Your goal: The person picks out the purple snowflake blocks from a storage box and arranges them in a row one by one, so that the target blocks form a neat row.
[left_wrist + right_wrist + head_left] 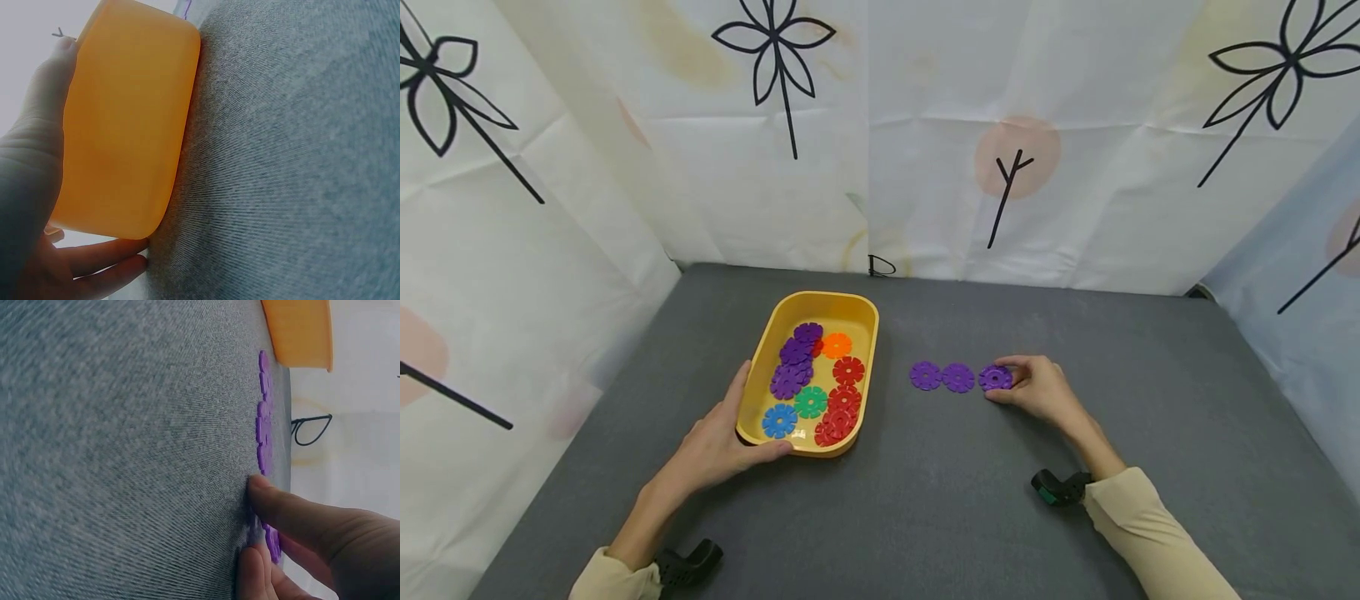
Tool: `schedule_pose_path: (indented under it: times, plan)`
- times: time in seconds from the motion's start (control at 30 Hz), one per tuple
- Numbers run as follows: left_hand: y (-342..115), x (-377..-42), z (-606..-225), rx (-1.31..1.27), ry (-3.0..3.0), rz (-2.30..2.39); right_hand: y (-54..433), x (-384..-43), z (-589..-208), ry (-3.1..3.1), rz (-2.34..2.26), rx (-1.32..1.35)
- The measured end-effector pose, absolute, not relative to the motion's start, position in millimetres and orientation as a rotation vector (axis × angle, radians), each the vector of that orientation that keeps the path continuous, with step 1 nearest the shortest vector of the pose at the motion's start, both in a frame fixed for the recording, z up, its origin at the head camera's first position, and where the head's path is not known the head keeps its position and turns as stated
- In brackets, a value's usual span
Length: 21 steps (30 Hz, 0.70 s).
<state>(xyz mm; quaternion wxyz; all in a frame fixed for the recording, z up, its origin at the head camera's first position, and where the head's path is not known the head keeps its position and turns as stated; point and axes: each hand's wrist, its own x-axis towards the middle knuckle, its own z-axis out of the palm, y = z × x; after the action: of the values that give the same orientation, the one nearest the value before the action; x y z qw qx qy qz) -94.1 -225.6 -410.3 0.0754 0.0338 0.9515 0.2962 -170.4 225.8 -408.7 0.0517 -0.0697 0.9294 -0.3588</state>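
My right hand (1037, 385) pinches a purple notched plastic disc (995, 377) between thumb and fingers, low at the grey table. Beside it, to the left, two more purple discs, a middle one (958, 377) and an end one (925, 376), lie flat in a row. My left hand (718, 442) grips the near left corner of a yellow tray (871, 333), thumb along the front wall and fingers against the left side. Inside the tray are purple discs (793, 358), red discs (842, 404), an orange disc (837, 345), a green disc (810, 402) and a blue disc (779, 421).
The grey cloth-covered table (925, 517) reaches back to a white curtain (925, 192) printed with black plant outlines. Black straps with devices, one on the left wrist (688, 565) and one on the right (1060, 487), sit close to the tabletop.
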Motion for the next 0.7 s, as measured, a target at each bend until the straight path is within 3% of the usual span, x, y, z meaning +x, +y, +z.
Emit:
schedule_pose_path:
  times: [0.7]
  plan:
    - [-225.1, -93.9, -411.7, 0.097, 2.869, 0.872, 215.7, -165.1, -400.4, 2.829, -1.092, -0.33]
